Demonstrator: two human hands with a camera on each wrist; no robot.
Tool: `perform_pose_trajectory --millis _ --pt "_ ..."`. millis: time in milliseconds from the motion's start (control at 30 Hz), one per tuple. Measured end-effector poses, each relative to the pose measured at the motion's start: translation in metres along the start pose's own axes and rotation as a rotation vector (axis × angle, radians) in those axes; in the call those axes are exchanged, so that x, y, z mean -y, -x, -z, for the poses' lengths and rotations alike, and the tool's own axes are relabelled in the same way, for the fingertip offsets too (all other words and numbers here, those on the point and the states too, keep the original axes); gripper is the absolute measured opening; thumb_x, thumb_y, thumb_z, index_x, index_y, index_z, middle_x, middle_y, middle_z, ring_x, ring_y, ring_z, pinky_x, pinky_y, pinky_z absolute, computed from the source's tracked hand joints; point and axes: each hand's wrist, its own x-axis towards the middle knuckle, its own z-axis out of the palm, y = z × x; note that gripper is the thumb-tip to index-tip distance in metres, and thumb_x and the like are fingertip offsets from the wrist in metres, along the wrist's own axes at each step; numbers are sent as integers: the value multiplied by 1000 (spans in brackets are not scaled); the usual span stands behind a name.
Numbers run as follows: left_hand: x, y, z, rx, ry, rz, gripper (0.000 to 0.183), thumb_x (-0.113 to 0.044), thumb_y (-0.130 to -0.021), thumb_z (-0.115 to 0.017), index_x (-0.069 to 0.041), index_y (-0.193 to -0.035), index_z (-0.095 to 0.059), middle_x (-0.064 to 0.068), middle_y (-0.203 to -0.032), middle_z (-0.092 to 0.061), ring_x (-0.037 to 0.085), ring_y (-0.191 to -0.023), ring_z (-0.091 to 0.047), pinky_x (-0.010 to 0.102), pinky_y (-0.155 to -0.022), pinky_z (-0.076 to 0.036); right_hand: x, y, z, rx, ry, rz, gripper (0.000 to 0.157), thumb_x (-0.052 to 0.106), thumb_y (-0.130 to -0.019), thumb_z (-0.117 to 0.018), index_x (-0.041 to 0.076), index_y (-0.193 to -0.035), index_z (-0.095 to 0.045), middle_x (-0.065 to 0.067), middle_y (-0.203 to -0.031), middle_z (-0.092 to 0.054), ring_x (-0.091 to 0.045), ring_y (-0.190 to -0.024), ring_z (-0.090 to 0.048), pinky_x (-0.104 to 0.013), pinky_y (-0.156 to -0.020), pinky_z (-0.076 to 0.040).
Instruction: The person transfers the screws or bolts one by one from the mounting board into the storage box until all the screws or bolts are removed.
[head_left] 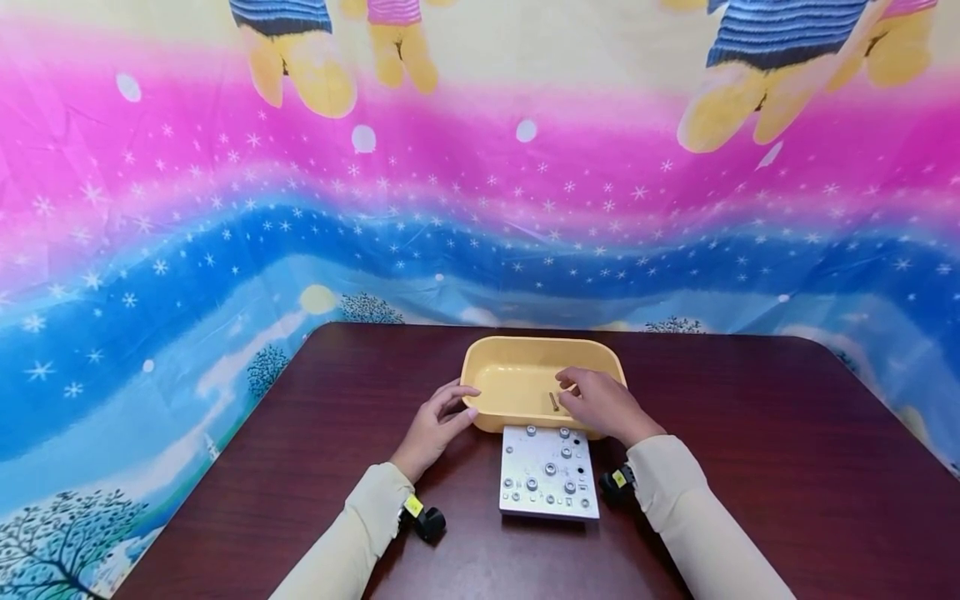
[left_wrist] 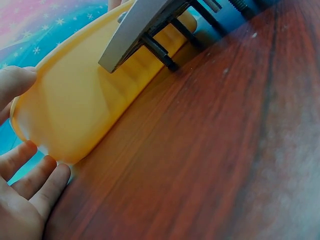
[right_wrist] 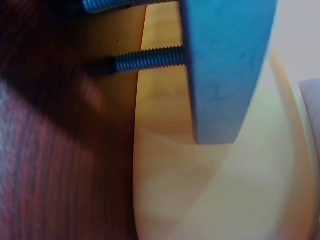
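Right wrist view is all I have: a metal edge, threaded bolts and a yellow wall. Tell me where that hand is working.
Observer: The head view shows the right hand over the right part of the yellow tray.
Operator: Report anything lying beside it.
Observer: A small brass-coloured screw is in the tray next to that hand; whether they touch, I can't tell.
Operator: Now give me the other hand.
Observer: The left hand is at the tray's left end, touching the rim.
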Motion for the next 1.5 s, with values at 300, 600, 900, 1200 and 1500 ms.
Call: perform_pose_trajectory --millis 300,600,900,1200,1500 --pt "1 -1 0 -3 5 -5 34 -17 -94 -63 -4 -126 -59 18 -151 -34 31 -137 -37 51 -106 -38 0 1 1 -19 -19 41 33 23 -94 -59 7 -122 -64 -7 -118 -65 -22 -98 -63 -43 -82 -53" --pt "4 1 -3 -7 16 0 33 -17 -94 -65 -4 -124 -60 18 -149 -36 32 -136 -39 51 -106 -38 2 9 17 -179 -137 204 19 4 -90 -58 7 -104 -70 -8 -100 -69 -19 -86 -62 -37 -73 -53" --pt "2 1 -3 -9 10 -6 32 -17 -94 -65 -5 -123 -61 16 -149 -37 30 -136 -39 51 -105 -38 40 52 54 159 -66 295 14 9 -92 -60 9 -101 -70 0 -90 -67 -9 -79 -58 -27 -69 -52" --pt "9 0 -3 3 8 2 33 -18 -94 -65 -5 -124 -61 19 -150 -34 33 -136 -38 51 -106 -38 61 85 50 344 -37 310 6 8 -87 -65 14 -88 -65 10 -72 -55 -4 -63 -50 -22 -57 -46" --pt "36 -9 0 -45 2 -34 32 -27 -92 -68 -15 -121 -64 8 -149 -39 27 -135 -41 48 -105 -40 72 101 45 334 82 205 17 7 -79 -72 15 -83 -57 6 -68 -49 -7 -58 -46 -24 -51 -40"
